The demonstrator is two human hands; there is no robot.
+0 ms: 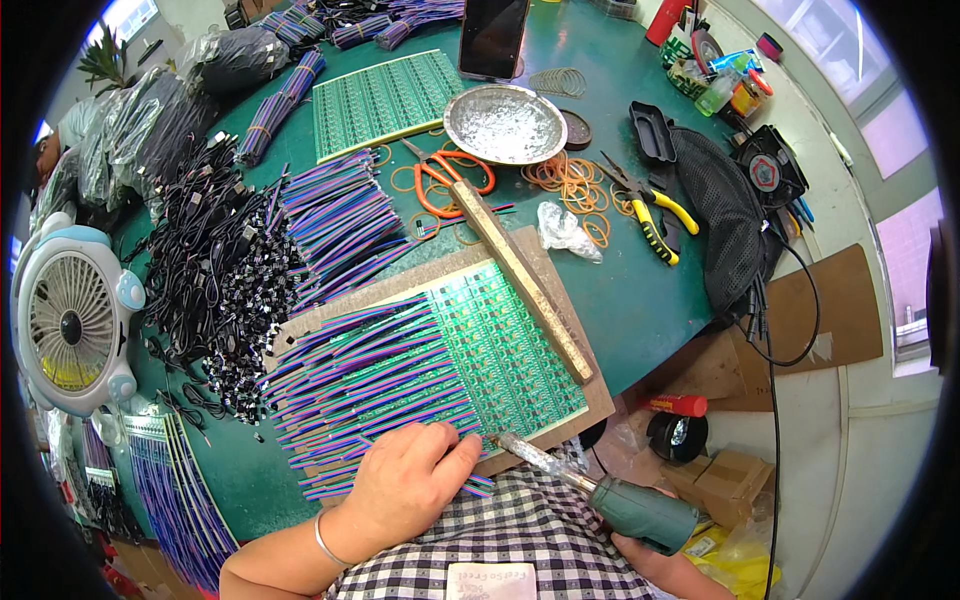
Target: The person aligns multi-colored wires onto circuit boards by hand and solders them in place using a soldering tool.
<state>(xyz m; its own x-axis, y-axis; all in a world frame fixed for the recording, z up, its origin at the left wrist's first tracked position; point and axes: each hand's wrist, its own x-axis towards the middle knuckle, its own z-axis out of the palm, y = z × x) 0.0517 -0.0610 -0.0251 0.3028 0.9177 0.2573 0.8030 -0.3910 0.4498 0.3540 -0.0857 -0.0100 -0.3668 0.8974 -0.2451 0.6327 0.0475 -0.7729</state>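
While the left hand [405, 480] presses its fingers down on the striped wire leads [370, 375] at the near edge of the green circuit panel [500, 345], the right hand [655, 555] is clenched around the green handle of a soldering iron [590, 488]. That iron lies just off the panel's near corner, its long axis running from the handle at the person's right up and leftward, with the metal tip pointing at the panel's near edge, right beside the left fingertips. Leads already lie in rows across nearly the whole left side of the panel, so, by my reading, most of the joining is done and the nearest rows are what remain. A long metal bar [525, 280] rests diagonally along the panel's far right side. Beyond the panel, a second green panel [385, 100] looks untouched, and loose bundles of wire [335, 215] wait between them.
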